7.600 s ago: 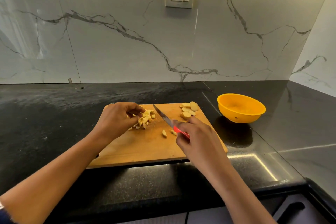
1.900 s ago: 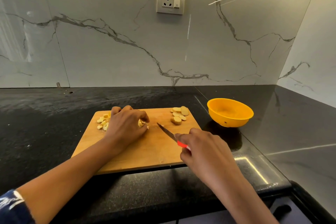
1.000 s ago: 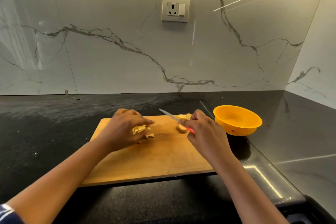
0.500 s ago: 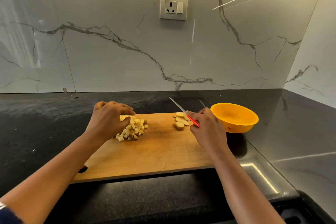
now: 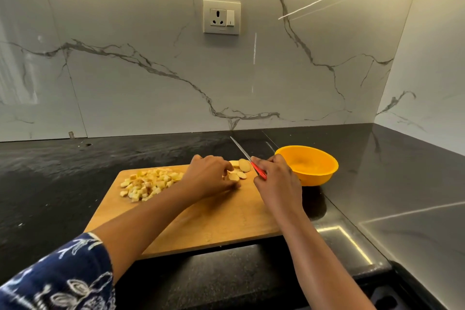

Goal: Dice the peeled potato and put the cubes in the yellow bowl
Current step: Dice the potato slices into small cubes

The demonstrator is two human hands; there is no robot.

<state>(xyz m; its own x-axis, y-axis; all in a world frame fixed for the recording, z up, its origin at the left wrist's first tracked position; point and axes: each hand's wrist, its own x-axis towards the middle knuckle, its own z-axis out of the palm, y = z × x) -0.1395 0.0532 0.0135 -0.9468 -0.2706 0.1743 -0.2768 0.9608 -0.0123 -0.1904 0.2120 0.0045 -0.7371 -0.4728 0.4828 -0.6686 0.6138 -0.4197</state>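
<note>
- My right hand [image 5: 275,178] is curled tight round the red handle of the knife [image 5: 259,171], so that grip is closed on the tool.
- From that fist the blade runs up and away to the left. It is lifted clear of the wood, and its tip is out over the black counter [image 5: 50,184] beyond the board's far edge.
- My left hand [image 5: 210,176] sits just left of the knife hand, knuckles up, with its fingers bent down onto the potato slices [image 5: 241,168].
- The thumb lies against the nearest slice. I cannot tell from here whether the hand pinches that slice or only touches it.
- The slices form a small overlapping cluster between my two hands, directly under the lower part of the blade. They lie on the far right corner of the cutting board [image 5: 201,224].
- The potato cubes [image 5: 148,184] are heaped on the board to the left of my left hand, behind its wrist, well apart from the knife.
- The yellow bowl [image 5: 317,177] stands on the counter just right of my knife hand. It is off the board, and my knuckles are close to its rim.
- The board lies under both forearms, and its near edge is toward me.
- A patterned blue sleeve [image 5: 63,279] covers my left upper arm at the bottom of the view.
- A wall socket [image 5: 221,17] is set in the marble backsplash [image 5: 125,95], high above both hands.
</note>
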